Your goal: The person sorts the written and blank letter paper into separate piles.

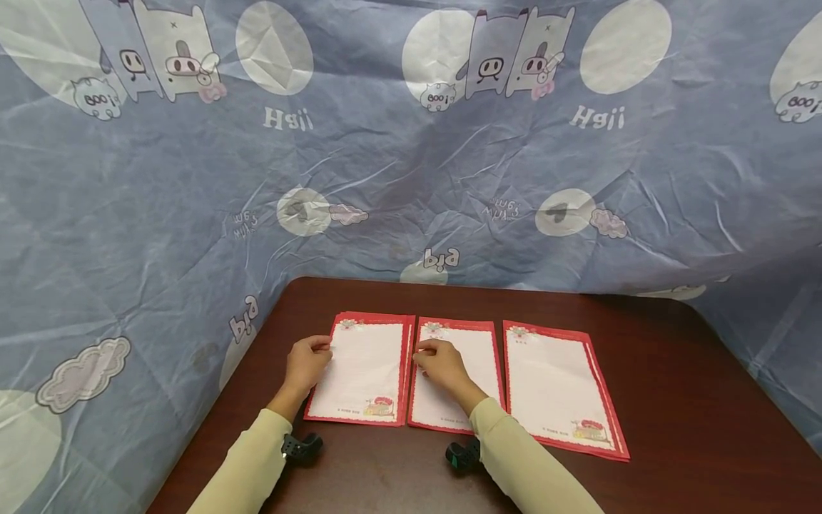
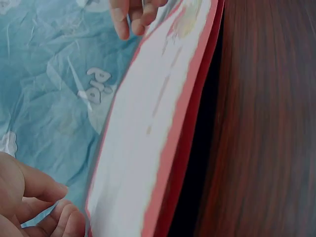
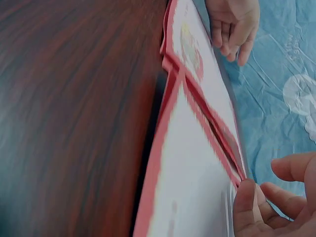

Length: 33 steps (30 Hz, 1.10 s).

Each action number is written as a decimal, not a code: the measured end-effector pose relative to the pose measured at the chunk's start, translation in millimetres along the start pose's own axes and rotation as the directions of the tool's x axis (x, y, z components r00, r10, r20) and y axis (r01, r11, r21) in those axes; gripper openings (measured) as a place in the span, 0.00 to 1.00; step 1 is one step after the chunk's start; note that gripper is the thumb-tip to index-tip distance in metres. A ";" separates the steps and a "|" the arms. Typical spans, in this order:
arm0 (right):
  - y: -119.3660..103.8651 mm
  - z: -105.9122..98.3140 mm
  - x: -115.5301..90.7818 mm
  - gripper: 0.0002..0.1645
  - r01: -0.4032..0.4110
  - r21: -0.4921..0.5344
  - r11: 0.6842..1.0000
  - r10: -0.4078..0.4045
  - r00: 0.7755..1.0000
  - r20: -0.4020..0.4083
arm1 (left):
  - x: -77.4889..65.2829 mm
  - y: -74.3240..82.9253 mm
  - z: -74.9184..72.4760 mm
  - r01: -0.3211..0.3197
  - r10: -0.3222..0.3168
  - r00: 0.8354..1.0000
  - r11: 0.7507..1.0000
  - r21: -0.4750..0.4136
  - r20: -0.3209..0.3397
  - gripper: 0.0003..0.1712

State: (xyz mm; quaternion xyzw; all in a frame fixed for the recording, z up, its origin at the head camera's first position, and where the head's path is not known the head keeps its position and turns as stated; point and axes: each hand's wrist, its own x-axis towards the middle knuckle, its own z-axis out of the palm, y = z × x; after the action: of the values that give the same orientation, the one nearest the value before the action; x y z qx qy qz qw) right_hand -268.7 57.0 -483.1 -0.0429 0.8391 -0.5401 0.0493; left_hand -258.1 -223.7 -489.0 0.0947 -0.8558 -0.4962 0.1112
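Observation:
Three stacks of white sheets with red borders lie side by side. My left hand (image 1: 308, 366) is at the left edge of the left stack (image 1: 366, 371), its fingers loosely bent. A gap shows between thumb and fingers of that hand (image 2: 42, 207) in the left wrist view. Over the upper left part of the middle stack (image 1: 459, 385) is my right hand (image 1: 443, 364), its fingertips near the seam between the two stacks. In the right wrist view the thumb of the right hand (image 3: 281, 202) stands apart from the fingers, and a fingertip overlaps the red edge.
The right stack (image 1: 559, 385) lies slightly turned, with sheet edges showing along its right side. All stacks lie on a dark brown wooden table (image 1: 674, 400). A blue patterned cloth (image 1: 385, 164) hangs behind it. Black devices (image 1: 302, 448) are worn at both wrists.

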 end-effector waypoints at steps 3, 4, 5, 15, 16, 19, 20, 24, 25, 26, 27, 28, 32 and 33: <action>6.5 -12.2 -2.2 0.20 -0.007 -0.005 1.000 0.007 1.000 -0.022 | -2.2 6.5 8.2 -0.016 0.016 1.000 1.000 -0.007 0.014 0.16; 8.9 -16.8 -2.8 0.20 -0.012 -0.007 1.000 0.012 0.999 -0.033 | -2.5 9.0 11.4 -0.018 0.019 0.999 1.000 -0.012 0.027 0.16; 10.9 -21.7 -3.9 0.20 -0.020 -0.010 1.000 0.020 0.999 -0.044 | -3.0 11.4 14.8 -0.022 0.023 0.999 1.000 -0.020 0.043 0.16; 29.8 -68.8 -15.5 0.21 -0.085 -0.015 0.996 0.083 0.990 -0.112 | -13.4 33.9 53.0 -0.064 0.090 0.975 0.990 -0.128 0.205 0.16; 31.8 -72.8 -16.5 0.22 -0.094 -0.013 0.996 0.091 0.989 -0.116 | -14.8 36.2 56.6 -0.070 0.100 0.970 0.988 -0.137 0.222 0.16; 36.5 -83.7 -19.5 0.22 -0.113 -0.005 0.994 0.112 0.986 -0.125 | -19.0 43.3 66.5 -0.076 0.118 0.955 0.984 -0.160 0.271 0.17; 37.4 -87.1 -20.1 0.23 -0.120 0.001 0.993 0.119 0.985 -0.128 | -20.4 45.4 69.4 -0.079 0.126 0.950 0.982 -0.170 0.287 0.17; 41.8 -100.3 -23.2 0.23 -0.135 -0.014 0.991 0.132 0.981 -0.146 | -26.5 54.2 80.4 -0.088 0.150 0.925 0.978 -0.187 0.349 0.19; 42.6 -103.2 -24.5 0.23 -0.135 -0.019 0.991 0.131 0.980 -0.150 | -28.1 56.4 82.8 -0.087 0.154 0.917 0.978 -0.192 0.367 0.19; 43.5 -105.9 -25.6 0.24 -0.136 -0.023 0.990 0.131 0.979 -0.157 | -29.5 58.7 84.9 -0.091 0.160 0.909 0.978 -0.190 0.385 0.20; 44.8 -108.2 -26.5 0.24 -0.135 -0.034 0.990 0.128 0.978 -0.163 | -30.5 60.5 87.1 -0.092 0.162 0.902 0.978 -0.188 0.401 0.20; 45.8 -110.3 -27.5 0.24 -0.134 -0.046 0.990 0.124 0.978 -0.169 | -31.4 62.1 89.3 -0.091 0.163 0.894 0.978 -0.186 0.417 0.21; 49.7 -115.8 -30.0 0.23 -0.140 -0.075 0.987 0.123 0.973 -0.193 | -33.7 67.9 95.3 -0.098 0.155 0.875 0.985 -0.145 0.458 0.22; 50.8 -117.1 -30.4 0.22 -0.140 -0.087 0.986 0.121 0.973 -0.197 | -34.0 69.3 96.5 -0.097 0.148 0.874 0.987 -0.132 0.463 0.22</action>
State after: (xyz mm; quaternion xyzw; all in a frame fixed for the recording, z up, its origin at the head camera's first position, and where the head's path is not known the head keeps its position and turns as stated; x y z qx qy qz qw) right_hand -254.7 187.5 -480.1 0.0621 0.8669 -0.4945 0.0016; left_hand -256.5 -100.6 -478.6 -0.0888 -0.8343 -0.5403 -0.0638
